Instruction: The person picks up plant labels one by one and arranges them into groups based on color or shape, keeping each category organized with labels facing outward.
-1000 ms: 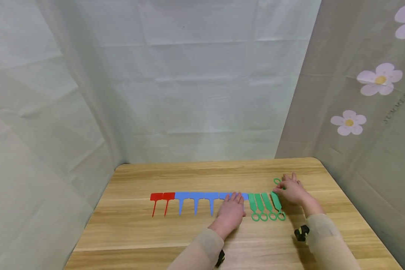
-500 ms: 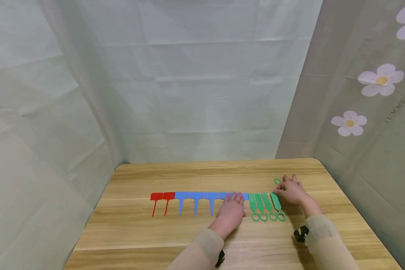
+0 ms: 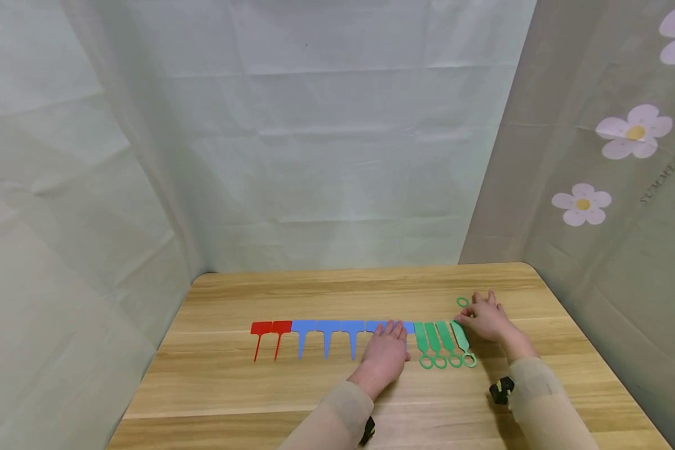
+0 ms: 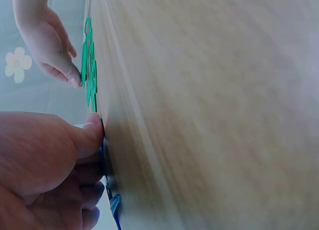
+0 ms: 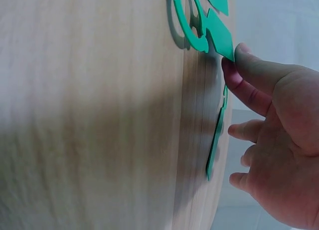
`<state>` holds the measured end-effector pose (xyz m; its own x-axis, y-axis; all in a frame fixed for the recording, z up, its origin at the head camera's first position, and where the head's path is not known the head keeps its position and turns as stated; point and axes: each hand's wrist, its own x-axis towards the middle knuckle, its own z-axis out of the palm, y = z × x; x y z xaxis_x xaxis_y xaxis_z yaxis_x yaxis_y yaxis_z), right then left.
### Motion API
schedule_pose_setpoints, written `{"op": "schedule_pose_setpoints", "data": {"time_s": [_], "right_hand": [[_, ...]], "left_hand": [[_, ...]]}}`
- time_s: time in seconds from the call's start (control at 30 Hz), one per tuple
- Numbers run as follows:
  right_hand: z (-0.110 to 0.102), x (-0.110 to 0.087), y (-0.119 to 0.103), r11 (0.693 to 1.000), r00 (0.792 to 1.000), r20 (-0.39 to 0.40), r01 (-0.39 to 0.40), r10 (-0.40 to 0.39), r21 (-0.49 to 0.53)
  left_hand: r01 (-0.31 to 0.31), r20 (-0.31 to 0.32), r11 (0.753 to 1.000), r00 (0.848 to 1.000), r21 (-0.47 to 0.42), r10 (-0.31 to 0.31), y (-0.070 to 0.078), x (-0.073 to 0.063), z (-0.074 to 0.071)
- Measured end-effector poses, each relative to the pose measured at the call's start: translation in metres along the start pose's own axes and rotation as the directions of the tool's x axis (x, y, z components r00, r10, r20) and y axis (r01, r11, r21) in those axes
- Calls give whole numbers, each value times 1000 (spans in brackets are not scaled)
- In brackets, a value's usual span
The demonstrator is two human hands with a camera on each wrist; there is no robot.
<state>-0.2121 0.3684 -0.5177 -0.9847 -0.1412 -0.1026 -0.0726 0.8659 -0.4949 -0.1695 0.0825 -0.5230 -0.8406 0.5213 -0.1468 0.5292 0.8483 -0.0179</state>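
A row of flat plant labels lies across the wooden table. My left hand (image 3: 385, 355) rests with extended fingers on the right-hand blue T-shaped labels (image 3: 375, 326), covering part of them. Right of these come several green ring-ended labels (image 3: 434, 337), rings toward me. My right hand (image 3: 486, 317) pinches the far end of the last green label (image 3: 460, 337) between thumb and index finger; its other fingers are spread. In the right wrist view this pinched green label (image 5: 221, 35) sits tilted. Another green label (image 5: 216, 140) lies beneath that hand, its ring (image 3: 462, 302) showing in the head view.
Two red T-shaped labels (image 3: 261, 327) form the left end of the row, beside more blue labels (image 3: 327, 327). The wooden table (image 3: 230, 394) ends at pale curtains (image 3: 337, 156) behind and on both sides.
Almost nothing differs. Both hands stay in place, and the ring end of the pinched green label has shifted very slightly.
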Motion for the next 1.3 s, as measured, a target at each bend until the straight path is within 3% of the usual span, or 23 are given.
{"op": "schedule_pose_setpoints", "data": {"time_s": [0.43,1.3], "right_hand": [[-1,-4,-2,1000,1000,-15,-5,5,-5],[-7,-9,-2,1000,999,-39,1,-2,-12]], "left_hand": [[0,-11,1000,1000,-19,-1,-1,5,9],[7,11,1000,1000,-11,-7,0,6,7]]}}
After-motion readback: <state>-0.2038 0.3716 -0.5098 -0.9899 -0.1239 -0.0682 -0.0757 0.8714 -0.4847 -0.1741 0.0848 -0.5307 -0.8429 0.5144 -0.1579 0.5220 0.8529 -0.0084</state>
